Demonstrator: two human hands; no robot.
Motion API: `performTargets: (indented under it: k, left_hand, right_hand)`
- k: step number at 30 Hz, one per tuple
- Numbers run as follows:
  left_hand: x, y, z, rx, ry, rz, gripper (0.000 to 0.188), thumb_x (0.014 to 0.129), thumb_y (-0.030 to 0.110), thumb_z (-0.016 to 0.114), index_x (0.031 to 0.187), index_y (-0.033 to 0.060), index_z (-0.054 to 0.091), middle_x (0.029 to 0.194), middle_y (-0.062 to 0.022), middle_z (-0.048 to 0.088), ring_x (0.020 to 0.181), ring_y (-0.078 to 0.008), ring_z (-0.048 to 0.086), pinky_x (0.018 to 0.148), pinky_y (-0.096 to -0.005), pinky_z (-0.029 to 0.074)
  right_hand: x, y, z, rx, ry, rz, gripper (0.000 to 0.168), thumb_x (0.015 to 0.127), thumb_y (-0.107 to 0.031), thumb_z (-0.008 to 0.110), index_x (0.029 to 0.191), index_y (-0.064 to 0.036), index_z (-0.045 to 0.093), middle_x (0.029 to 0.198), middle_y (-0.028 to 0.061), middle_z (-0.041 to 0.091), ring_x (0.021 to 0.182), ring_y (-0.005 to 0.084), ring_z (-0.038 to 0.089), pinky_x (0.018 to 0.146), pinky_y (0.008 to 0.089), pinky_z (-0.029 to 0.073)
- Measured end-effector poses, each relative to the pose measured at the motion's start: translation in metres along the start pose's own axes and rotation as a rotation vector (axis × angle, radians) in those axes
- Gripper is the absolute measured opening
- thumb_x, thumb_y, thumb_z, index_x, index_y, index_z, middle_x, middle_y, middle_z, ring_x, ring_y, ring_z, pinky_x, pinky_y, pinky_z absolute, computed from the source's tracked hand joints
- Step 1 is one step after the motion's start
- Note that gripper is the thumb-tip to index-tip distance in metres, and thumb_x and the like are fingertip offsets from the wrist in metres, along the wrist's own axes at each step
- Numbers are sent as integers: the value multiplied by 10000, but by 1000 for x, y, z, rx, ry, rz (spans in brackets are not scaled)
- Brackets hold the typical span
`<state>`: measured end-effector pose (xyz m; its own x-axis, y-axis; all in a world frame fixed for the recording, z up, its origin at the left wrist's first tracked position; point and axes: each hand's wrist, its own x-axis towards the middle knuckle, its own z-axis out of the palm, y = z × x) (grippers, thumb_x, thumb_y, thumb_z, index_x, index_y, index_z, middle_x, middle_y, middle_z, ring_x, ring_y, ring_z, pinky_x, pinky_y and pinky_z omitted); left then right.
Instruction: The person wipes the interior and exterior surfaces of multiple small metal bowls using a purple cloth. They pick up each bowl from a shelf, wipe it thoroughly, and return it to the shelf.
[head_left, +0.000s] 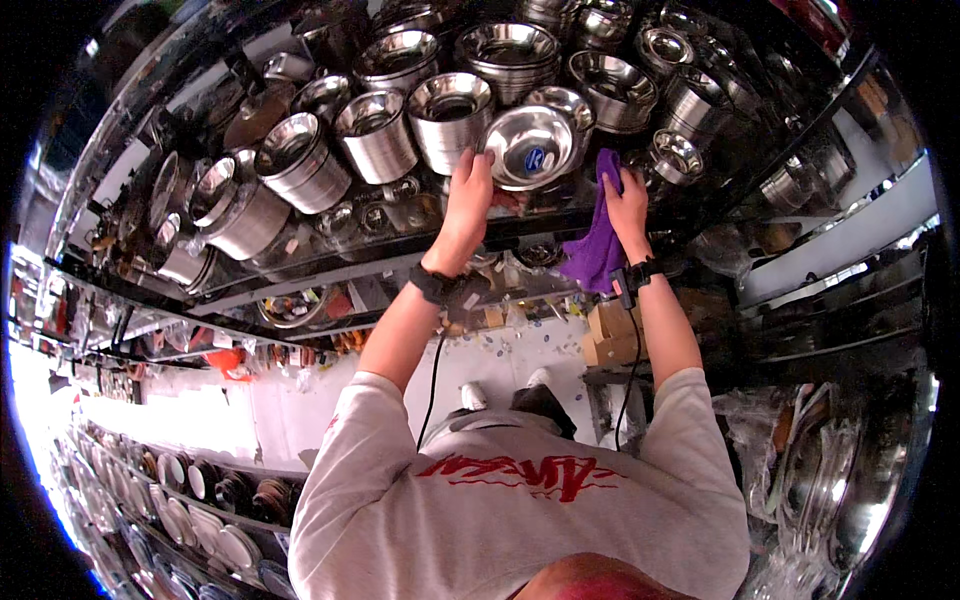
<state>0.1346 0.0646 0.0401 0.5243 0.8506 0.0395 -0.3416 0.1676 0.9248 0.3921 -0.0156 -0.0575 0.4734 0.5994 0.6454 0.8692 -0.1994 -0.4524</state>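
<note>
My left hand (471, 196) grips the left rim of a shiny stainless steel bowl (517, 142), which is tilted so its inside, with a blue sticker, faces up. To the right, my right hand (628, 206) holds a purple cloth (598, 244) that hangs down beside the wrist. Stacked steel bowls (452, 112) stand just behind and left of the held bowl, on a dark-edged shelf. A small steel bowl (677, 156) stands to the right of the cloth. Black bands with cables sit on both wrists.
Many steel pots (303, 161) and bowls crowd the shelf. The shelf's dark front edge (360, 259) runs below my hands. Lower down are cardboard boxes (611, 334) near the pale floor (517, 360). Racks of plates (217, 532) stand at lower left, and plastic-wrapped goods (814, 465) at right.
</note>
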Motion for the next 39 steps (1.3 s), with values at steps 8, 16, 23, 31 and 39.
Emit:
performTargets:
  k: [8,16,23,31,39]
  left_hand:
    - [108,9,39,611,41,279,268,903,178,475,985,-77,476,630,-160,611,441,-230,608,374,-320,494]
    - [147,-15,23,1080,123,552,349,808,206,572,1090,2,583,979,-254,612,950,-427,566,754,-430,477]
    - [125,-2,39,1751,142,472,419,836,335,559,1087,-1,554,782,-253,627,753,-417,613,641,-497,496]
    - [85,-16,169,1352,-452,688,282,819,246,608,1065,111,632,784,-197,635,748,-368,617,646,-426,491]
    - [147,-106,223,1433,-844,649,359,839,321,590,1070,47,620,889,-224,631,830,-400,600,745,-463,481]
  right_hand:
    - [8,29,12,63,-131,150,418,818,-271,636,1079,52,596,1021,280,587,953,422,556,821,460,465]
    - [9,17,-2,201,-155,165,339,784,-224,638,1007,32,612,900,258,595,880,415,562,755,475,474]
    - [5,18,-5,273,-97,180,357,797,-241,616,1021,37,606,947,251,591,874,414,562,777,474,469]
    - [2,26,0,204,-104,165,348,798,-249,608,1033,8,617,913,249,600,882,392,557,758,491,461]
    - [1,24,1,226,-33,100,212,800,-236,594,865,-36,616,800,202,618,723,386,586,647,502,454]
